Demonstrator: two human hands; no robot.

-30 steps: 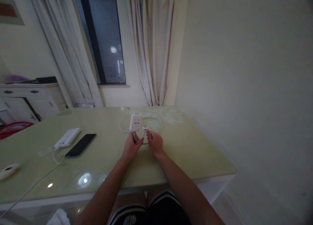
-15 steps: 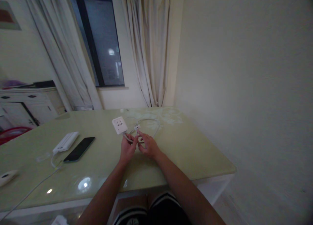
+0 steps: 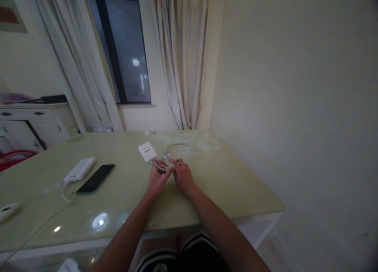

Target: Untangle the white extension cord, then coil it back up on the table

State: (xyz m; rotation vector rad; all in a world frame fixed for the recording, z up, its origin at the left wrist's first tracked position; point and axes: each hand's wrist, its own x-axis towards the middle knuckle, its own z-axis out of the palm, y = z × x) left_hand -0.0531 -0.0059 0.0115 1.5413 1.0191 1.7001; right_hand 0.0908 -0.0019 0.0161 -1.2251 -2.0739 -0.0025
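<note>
A white square power socket (image 3: 147,152) with dark slots faces up, just beyond my left hand (image 3: 158,178). Its white cable (image 3: 178,144) loops out over the table behind my hands. The fingers of my left hand are closed around the cable close to the socket. My right hand (image 3: 182,174) is beside it, with fingers bent and pinched on the same cable. A small white piece with a dark spot, perhaps the plug (image 3: 167,156), shows just past my right fingertips. Part of the cable is hidden by my fingers.
On the pale green table (image 3: 233,185), a black phone (image 3: 96,179) and a white power strip or power bank (image 3: 79,169) with a cord lie to the left. A white oval object (image 3: 8,211) is at the far left. A wall (image 3: 295,106) stands to the right.
Both hands and the socket have shifted slightly to the right in view. My right hand's fingers have drawn in a little, and my left thumb now reaches farther right.
</note>
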